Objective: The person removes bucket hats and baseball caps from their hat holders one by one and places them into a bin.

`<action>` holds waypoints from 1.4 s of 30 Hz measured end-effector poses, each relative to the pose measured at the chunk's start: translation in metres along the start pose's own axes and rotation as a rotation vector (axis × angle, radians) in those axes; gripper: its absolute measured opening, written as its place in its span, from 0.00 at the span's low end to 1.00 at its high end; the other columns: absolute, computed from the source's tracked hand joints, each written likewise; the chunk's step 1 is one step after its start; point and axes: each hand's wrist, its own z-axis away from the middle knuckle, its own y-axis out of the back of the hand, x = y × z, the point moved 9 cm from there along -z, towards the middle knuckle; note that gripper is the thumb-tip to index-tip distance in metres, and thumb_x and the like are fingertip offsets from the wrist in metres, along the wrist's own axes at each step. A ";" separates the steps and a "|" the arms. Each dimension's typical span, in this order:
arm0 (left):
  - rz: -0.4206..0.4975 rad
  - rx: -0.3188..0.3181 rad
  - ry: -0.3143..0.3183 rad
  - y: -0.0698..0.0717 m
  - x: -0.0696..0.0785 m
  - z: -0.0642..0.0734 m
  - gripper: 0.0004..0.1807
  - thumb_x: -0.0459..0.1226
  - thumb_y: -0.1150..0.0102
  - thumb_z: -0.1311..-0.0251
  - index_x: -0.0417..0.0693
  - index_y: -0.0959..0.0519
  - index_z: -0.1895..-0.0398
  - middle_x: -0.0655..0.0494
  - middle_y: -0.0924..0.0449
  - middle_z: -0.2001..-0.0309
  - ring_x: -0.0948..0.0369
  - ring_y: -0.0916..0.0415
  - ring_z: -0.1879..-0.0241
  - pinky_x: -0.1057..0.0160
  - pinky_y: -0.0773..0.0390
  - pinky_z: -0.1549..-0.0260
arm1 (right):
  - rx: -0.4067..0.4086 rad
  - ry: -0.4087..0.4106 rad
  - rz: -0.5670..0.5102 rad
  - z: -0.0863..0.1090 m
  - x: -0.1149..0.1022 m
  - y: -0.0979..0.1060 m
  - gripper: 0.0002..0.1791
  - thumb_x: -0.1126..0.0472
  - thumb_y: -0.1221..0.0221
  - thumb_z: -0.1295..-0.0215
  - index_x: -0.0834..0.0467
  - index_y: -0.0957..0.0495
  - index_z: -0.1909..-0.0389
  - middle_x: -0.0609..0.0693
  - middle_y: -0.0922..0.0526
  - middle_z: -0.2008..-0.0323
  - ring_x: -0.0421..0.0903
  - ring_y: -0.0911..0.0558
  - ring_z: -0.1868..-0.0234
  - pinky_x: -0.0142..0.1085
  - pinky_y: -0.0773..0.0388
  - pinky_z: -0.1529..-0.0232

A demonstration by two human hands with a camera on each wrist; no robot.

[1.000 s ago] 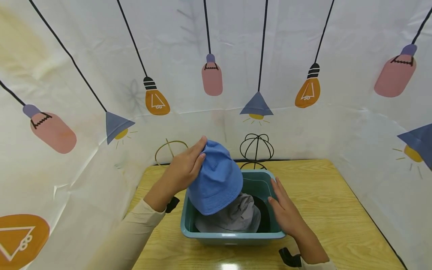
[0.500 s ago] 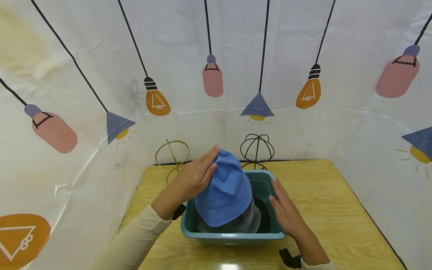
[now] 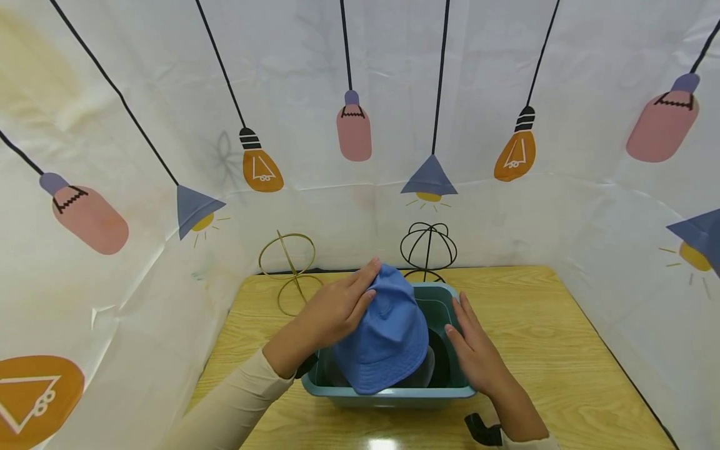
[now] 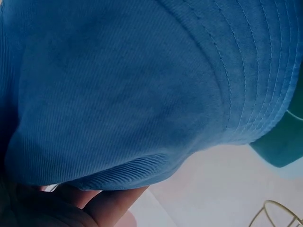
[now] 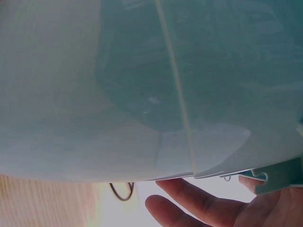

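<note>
My left hand (image 3: 340, 309) pinches a blue bucket hat (image 3: 388, 334) by its crown, brim downward, over a teal plastic basin (image 3: 388, 394). In the left wrist view the hat (image 4: 132, 94) fills most of the picture, with a few fingers (image 4: 113, 203) below the cloth. A grey cloth hat (image 3: 423, 373) lies in the basin, mostly hidden behind the blue one. Something black (image 3: 440, 359) sits beside it. My right hand (image 3: 480, 356) holds the basin's right rim, its thumb over the inner side and fingers along the outside. The right wrist view shows the basin wall (image 5: 142, 94) close up.
A gold wire stand (image 3: 287, 269) and a black wire stand (image 3: 429, 250) stand behind the basin at the back of the wooden table (image 3: 562, 350). White sheeting printed with lamps (image 3: 360, 50) encloses the table at the back and sides.
My left hand has moved right and toward me with the blue hat, lowering it into the basin and covering more of the grey hat. My right hand stays at the rim.
</note>
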 end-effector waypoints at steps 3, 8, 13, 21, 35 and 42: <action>0.000 -0.006 -0.002 -0.001 0.001 0.000 0.32 0.48 0.62 0.16 0.56 0.51 0.15 0.55 0.39 0.20 0.50 0.25 0.31 0.49 0.24 0.34 | 0.003 0.002 0.011 0.000 -0.001 0.000 0.39 0.42 0.59 0.16 0.54 0.59 0.15 0.48 0.68 0.15 0.62 0.62 0.16 0.73 0.56 0.26; -0.008 -0.005 -0.003 0.001 0.003 0.001 0.32 0.48 0.63 0.16 0.56 0.51 0.15 0.55 0.39 0.20 0.49 0.24 0.32 0.49 0.23 0.36 | 0.005 -0.003 0.020 0.001 -0.002 0.000 0.39 0.42 0.59 0.16 0.53 0.59 0.15 0.48 0.68 0.15 0.62 0.61 0.16 0.73 0.55 0.26; -0.014 0.021 0.006 0.010 0.005 0.002 0.30 0.47 0.60 0.17 0.56 0.46 0.16 0.52 0.31 0.25 0.49 0.19 0.38 0.49 0.19 0.41 | 0.006 -0.005 0.023 0.001 -0.002 0.000 0.39 0.42 0.58 0.16 0.53 0.59 0.15 0.48 0.68 0.15 0.62 0.61 0.16 0.73 0.55 0.26; 0.017 -0.023 0.012 0.011 0.007 0.001 0.29 0.47 0.60 0.17 0.57 0.43 0.17 0.50 0.26 0.28 0.50 0.21 0.36 0.49 0.21 0.38 | 0.010 -0.007 0.025 0.002 -0.002 0.000 0.38 0.43 0.58 0.16 0.53 0.58 0.15 0.48 0.67 0.15 0.62 0.61 0.16 0.73 0.55 0.26; 0.052 -0.092 0.055 0.005 0.004 0.003 0.29 0.48 0.62 0.17 0.54 0.40 0.18 0.54 0.32 0.24 0.52 0.28 0.29 0.50 0.27 0.31 | 0.017 -0.005 0.025 0.002 -0.002 0.000 0.39 0.42 0.57 0.16 0.53 0.57 0.15 0.49 0.66 0.15 0.63 0.60 0.16 0.73 0.55 0.26; 0.018 -0.095 0.084 -0.002 -0.007 -0.002 0.28 0.49 0.63 0.16 0.55 0.40 0.18 0.53 0.30 0.25 0.50 0.24 0.32 0.48 0.24 0.35 | 0.009 -0.009 0.018 0.002 0.000 -0.002 0.39 0.42 0.57 0.16 0.53 0.58 0.15 0.49 0.67 0.15 0.62 0.61 0.16 0.73 0.55 0.26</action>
